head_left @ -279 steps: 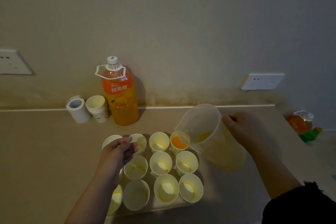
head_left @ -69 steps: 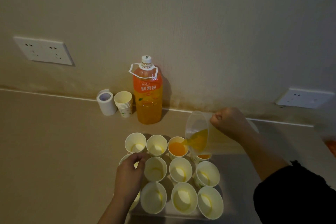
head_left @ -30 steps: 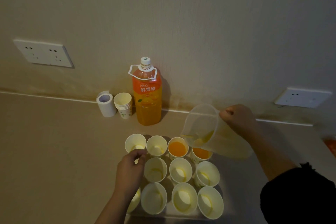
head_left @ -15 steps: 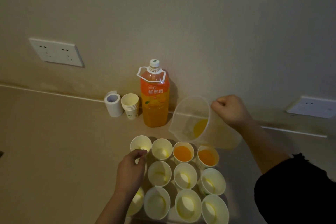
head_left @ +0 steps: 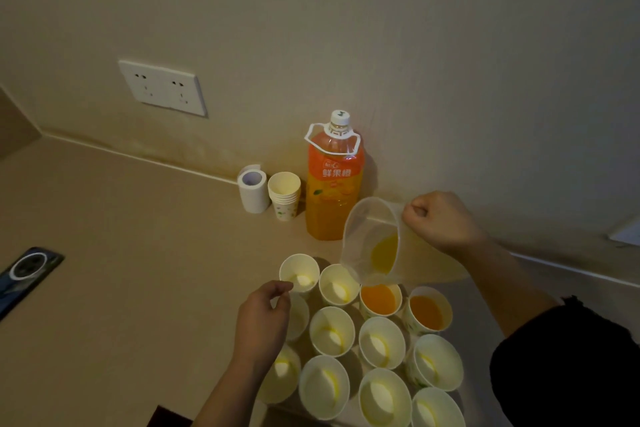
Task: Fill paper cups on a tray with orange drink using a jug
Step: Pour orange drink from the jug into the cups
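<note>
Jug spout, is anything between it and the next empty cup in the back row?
Nothing visible. The jug in the right hand hangs just right of that empty cup; the left hand is off to the side.

Bottle label — "鲜果橙"

Paper roll beside cup stack; phone far L.

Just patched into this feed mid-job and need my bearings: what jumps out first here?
The tall orange drink bottle against the wall catches the eye first, the brightest thing in a dim scene. In front of it the right hand tips a clear jug, a little drink inside, over the back row of paper cups. There the third cup and fourth cup from the left are filled orange.
</note>
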A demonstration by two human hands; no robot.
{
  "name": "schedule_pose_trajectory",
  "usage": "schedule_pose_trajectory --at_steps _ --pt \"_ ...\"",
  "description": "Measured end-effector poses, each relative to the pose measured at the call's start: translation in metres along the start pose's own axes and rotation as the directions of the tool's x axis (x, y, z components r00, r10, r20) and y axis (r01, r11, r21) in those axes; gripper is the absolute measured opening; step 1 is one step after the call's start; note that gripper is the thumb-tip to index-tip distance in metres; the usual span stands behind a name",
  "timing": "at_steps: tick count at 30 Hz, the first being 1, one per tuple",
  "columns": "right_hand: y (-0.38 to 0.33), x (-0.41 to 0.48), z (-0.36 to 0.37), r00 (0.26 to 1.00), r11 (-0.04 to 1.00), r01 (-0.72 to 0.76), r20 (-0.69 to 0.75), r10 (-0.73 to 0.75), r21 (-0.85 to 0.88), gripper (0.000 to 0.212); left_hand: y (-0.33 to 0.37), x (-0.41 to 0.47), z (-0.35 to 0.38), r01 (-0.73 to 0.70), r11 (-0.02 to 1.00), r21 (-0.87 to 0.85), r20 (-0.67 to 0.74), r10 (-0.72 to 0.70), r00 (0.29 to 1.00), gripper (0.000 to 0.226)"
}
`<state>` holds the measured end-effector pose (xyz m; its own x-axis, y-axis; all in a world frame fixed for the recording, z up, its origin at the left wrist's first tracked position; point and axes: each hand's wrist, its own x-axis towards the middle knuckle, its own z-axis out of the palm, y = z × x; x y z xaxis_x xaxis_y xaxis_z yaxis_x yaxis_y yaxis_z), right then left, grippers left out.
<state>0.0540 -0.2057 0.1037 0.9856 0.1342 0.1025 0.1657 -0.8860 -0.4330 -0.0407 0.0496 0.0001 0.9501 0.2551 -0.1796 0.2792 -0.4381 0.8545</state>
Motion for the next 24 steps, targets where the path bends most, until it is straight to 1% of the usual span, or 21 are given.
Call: schedule_pose_trajectory --at_steps 4,8,11,16,20,21,24 --pt "0.0 0.001 0.004 0.998 0.997 0.046 0.053 -0.043 -0.061 0.035 -0.002 0.0 0.0 -0.006 1.0 0.018 -0.021 0.007 1.0 0.02" --pt "-0.001 0.0 0.006 0.995 0.994 0.058 0.084 -0.051 -0.091 0.036 -0.005 0.0 0.0 -0.016 0.999 0.029 -0.029 0.017 0.999 0.021" --pt "0.001 0.001 0.008 0.995 0.994 0.07 0.074 -0.064 -0.087 0.045 -0.006 0.0 0.001 -0.016 0.999 0.033 -0.03 0.017 0.999 0.021" --pt "0.0 0.003 0.011 0.993 0.989 0.08 0.097 -0.069 -0.121 0.046 -0.007 0.001 0.001 -0.019 0.999 0.031 -0.036 0.02 0.999 0.02" --pt "-0.002 0.001 0.012 0.987 0.982 0.108 0.131 -0.088 -0.154 0.035 -0.008 0.002 0.0 -0.022 0.999 0.043 -0.034 0.024 0.999 0.021" --pt "-0.003 0.001 0.012 0.987 0.98 0.113 0.135 -0.092 -0.163 0.035 -0.008 0.001 0.0 -0.025 0.999 0.046 -0.033 0.026 0.999 0.021" --pt "-0.003 0.002 0.014 0.986 0.976 0.122 0.131 -0.1 -0.179 0.045 -0.007 0.0 -0.001 -0.03 0.999 0.039 -0.032 0.031 0.999 0.022"
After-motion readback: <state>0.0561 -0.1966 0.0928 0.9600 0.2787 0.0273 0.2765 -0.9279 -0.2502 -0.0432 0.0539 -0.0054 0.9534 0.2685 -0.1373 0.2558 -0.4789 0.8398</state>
